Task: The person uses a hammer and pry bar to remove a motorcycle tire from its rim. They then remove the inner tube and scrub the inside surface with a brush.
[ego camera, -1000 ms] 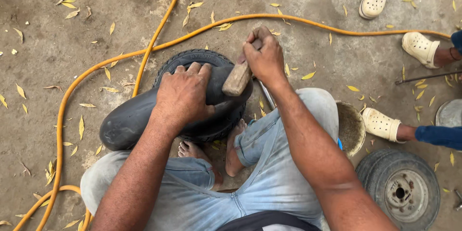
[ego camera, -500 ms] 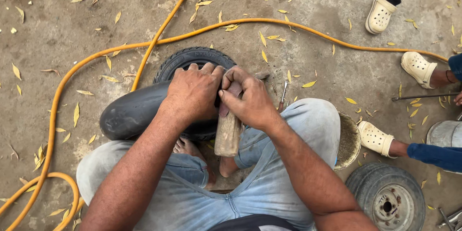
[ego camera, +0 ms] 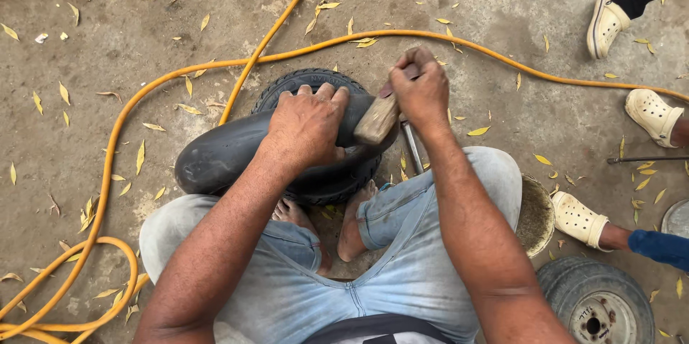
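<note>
My left hand [ego camera: 307, 125] presses flat on a black inner tube [ego camera: 222, 154] that bulges out of a small black tyre [ego camera: 301, 82] lying on the concrete between my bare feet. My right hand [ego camera: 422, 89] grips a wooden-handled tool [ego camera: 377, 118], its thick handle slanting down over the tube at the tyre's right side. A thin metal rod [ego camera: 412, 147] lies on the ground just under that hand. My knees in pale jeans frame the tyre.
A yellow hose [ego camera: 108, 179] loops around the tyre and off to the right. A small wheel [ego camera: 596, 308] sits at lower right beside a round dusty bowl [ego camera: 535, 215]. Other people's feet in cream clogs [ego camera: 649, 111] stand at right. Dry leaves litter the floor.
My right hand lifted the wooden tool from down beside the tyre back up to the tyre's right rim. The left hand stayed pressed on the tube.
</note>
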